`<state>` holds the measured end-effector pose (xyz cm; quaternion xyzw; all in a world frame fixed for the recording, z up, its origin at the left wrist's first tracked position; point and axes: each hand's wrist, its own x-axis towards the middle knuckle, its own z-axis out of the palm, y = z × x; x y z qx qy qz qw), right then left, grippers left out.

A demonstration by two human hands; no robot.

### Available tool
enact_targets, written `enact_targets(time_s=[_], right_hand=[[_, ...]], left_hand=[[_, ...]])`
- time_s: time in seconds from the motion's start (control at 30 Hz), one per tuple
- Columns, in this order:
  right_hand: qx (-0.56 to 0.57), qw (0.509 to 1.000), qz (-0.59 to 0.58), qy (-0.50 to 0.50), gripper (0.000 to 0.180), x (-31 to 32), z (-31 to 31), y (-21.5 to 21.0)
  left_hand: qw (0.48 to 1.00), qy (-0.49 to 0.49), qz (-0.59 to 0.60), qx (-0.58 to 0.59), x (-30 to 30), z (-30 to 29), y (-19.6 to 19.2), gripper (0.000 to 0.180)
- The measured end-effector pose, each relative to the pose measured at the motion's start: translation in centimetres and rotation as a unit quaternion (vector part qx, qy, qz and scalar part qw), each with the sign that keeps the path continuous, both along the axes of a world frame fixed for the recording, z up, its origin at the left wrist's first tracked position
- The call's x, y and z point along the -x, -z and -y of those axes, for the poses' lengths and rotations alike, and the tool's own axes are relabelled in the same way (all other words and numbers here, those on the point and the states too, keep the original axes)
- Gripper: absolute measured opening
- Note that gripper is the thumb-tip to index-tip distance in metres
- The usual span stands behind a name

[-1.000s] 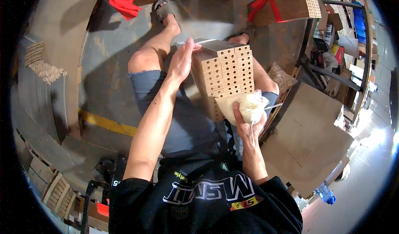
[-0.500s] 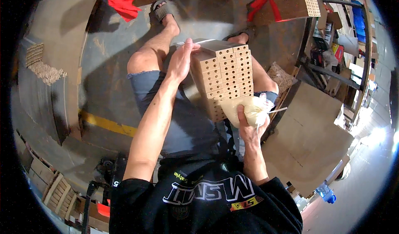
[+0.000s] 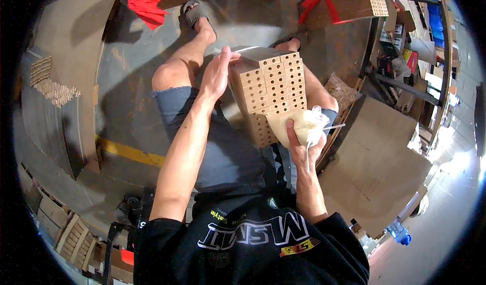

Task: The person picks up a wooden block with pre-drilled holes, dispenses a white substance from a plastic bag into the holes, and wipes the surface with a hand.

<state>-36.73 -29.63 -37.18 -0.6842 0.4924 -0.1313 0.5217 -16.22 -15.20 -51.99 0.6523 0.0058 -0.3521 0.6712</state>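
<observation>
A stack of boards (image 3: 276, 90) stands between my knees, its pale end face drilled with rows of round holes. My right hand (image 3: 302, 151) is closed round a tied plastic bag of cream-coloured paste (image 3: 302, 125), thumb on top. The bag's narrow end meets the lower part of the drilled face; its exact tip is hard to see. A white tie sticks out of its knotted end. At the stack's far left corner, my left hand (image 3: 217, 75) lies against the side with fingers extended, partly hidden behind the edge. A white strap (image 3: 248, 48) crosses the stack's top.
Tall board stacks (image 3: 55, 128) stand at left. Ahead lie more boards (image 3: 349, 4) with a red ribbon (image 3: 326, 5), and a red cloth (image 3: 147, 10). At right are a cluttered metal rack (image 3: 405, 88), a large cardboard sheet (image 3: 372, 168) and a blue-capped bottle (image 3: 399, 233).
My right hand has shifted the bag slightly up along the drilled face, and the white tie now hangs differently. My left hand stays at the same corner. The whole view has moved slightly.
</observation>
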Motion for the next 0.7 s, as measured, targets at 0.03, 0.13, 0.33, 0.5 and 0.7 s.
enact_targets(time_s=[0.03, 0.13, 0.33, 0.5, 0.7], right_hand=[[0.050, 0.996, -0.040, -0.055, 0.037, -0.7, -0.3, -0.8], [0.095, 0.988, -0.073, -0.098, 0.036, -0.6, -0.5, -0.9], [0.066, 0.995, -0.054, -0.054, 0.035, -0.6, -1.1, -2.9], [0.038, 0.998, -0.041, -0.039, 0.037, 0.2, -1.0, -2.2], [-0.104, 0.990, 0.071, 0.066, 0.037, 1.4, -0.2, 0.1]], left_hand=[[1.000, 0.000, 0.005, -0.006, 0.0, 0.0, 0.0, 0.079], [1.000, -0.001, 0.011, -0.014, 0.0, 0.0, -0.3, 0.079], [1.000, -0.003, 0.009, -0.010, 0.0, 0.1, -0.5, 0.079], [1.000, -0.008, -0.005, -0.004, 0.0, 0.1, -0.6, 0.080], [1.000, -0.013, 0.005, -0.003, 0.0, 0.1, -0.5, 0.080]])
